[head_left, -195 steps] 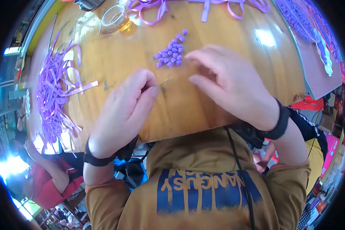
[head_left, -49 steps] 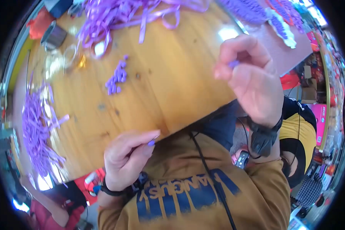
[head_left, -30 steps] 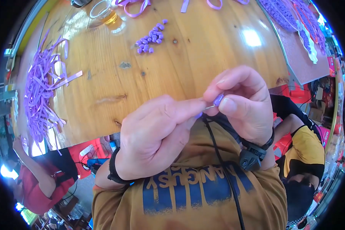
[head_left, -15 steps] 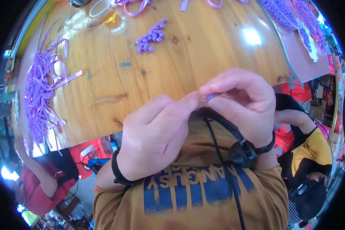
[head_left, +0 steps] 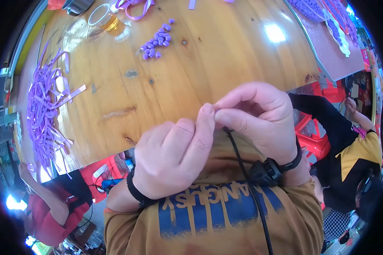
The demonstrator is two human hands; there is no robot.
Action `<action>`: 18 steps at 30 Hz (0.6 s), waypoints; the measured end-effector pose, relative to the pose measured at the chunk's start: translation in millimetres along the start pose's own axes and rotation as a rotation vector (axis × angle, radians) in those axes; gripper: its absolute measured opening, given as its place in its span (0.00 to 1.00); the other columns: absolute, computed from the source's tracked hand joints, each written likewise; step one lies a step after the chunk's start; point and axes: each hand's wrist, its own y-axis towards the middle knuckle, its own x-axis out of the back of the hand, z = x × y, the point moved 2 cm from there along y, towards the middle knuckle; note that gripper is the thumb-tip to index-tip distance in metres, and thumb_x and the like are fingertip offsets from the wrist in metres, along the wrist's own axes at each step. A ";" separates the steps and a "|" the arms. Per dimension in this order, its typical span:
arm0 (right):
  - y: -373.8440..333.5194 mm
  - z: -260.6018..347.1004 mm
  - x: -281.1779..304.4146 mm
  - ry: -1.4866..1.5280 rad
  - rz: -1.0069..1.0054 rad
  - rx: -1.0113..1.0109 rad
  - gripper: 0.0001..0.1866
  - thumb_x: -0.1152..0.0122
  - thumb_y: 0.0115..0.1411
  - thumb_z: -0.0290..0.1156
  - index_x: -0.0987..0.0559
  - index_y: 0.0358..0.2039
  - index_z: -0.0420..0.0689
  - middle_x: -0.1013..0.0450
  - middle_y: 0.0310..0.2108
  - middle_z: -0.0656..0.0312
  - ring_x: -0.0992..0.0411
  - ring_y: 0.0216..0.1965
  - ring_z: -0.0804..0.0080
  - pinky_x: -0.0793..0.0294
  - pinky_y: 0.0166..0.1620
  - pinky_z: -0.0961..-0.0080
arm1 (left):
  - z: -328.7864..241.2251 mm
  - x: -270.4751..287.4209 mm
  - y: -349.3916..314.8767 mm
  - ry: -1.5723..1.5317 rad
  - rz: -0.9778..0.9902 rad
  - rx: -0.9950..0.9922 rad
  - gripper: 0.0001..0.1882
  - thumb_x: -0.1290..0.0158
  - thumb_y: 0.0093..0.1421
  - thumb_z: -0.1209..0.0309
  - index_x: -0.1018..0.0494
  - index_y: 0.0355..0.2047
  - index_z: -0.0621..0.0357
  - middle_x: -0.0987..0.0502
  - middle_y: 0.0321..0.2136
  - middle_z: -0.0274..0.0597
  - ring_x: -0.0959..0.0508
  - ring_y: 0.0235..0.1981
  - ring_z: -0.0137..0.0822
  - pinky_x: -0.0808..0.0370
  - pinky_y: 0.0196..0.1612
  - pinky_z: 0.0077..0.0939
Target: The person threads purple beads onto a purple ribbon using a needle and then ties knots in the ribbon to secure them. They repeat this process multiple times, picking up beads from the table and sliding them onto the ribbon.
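Over the near table edge, my left hand and my right hand meet at the fingertips, both in a pinch. Whatever lies between them is almost wholly covered by the fingers now; half a second ago a small purple ribbon piece showed between my right thumb and forefinger. What the left fingertips grip I cannot make out. Beyond the hands, several small purple ribbon rolls lie in a loose pile on the wooden table. To the left, a tangled heap of purple ribbon strips hangs partly over the edge.
At the far left stand a clear cup with amber liquid and a metal cup, beside loose purple ribbon. Purple material fills a tray at far right. Co-workers sit on both sides; a black cable hangs below my hands.
My left fingers have turned upward and the hands have shifted slightly left. The purple piece has gone out of sight between the fingertips. The co-worker on the right has moved an arm.
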 end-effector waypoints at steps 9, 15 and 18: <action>-7.8 -9.3 -6.9 -0.004 0.073 0.065 0.12 0.42 0.51 0.15 0.28 0.38 0.35 0.26 0.34 0.58 0.27 0.36 0.76 0.27 0.41 0.82 | -6.9 9.2 0.9 -0.484 0.037 0.371 0.17 0.48 0.47 0.85 0.27 0.39 0.63 0.25 0.27 0.45 0.26 0.25 0.34 0.30 0.29 0.21; -9.7 -20.2 -6.1 -0.210 0.084 0.185 0.12 0.38 0.52 0.27 0.27 0.36 0.38 0.27 0.28 0.63 0.28 0.31 0.82 0.30 0.35 0.85 | 8.6 -1.3 -28.1 -0.410 0.014 0.462 0.15 0.49 0.50 0.84 0.27 0.39 0.63 0.24 0.27 0.44 0.26 0.24 0.33 0.29 0.28 0.24; -11.0 -20.7 -6.3 -0.278 0.145 0.263 0.11 0.41 0.53 0.33 0.27 0.30 0.37 0.28 0.23 0.58 0.28 0.26 0.73 0.30 0.30 0.78 | 19.7 -6.5 -36.3 -0.524 -0.097 0.600 0.12 0.52 0.54 0.82 0.27 0.40 0.63 0.26 0.25 0.38 0.29 0.23 0.25 0.33 0.26 0.18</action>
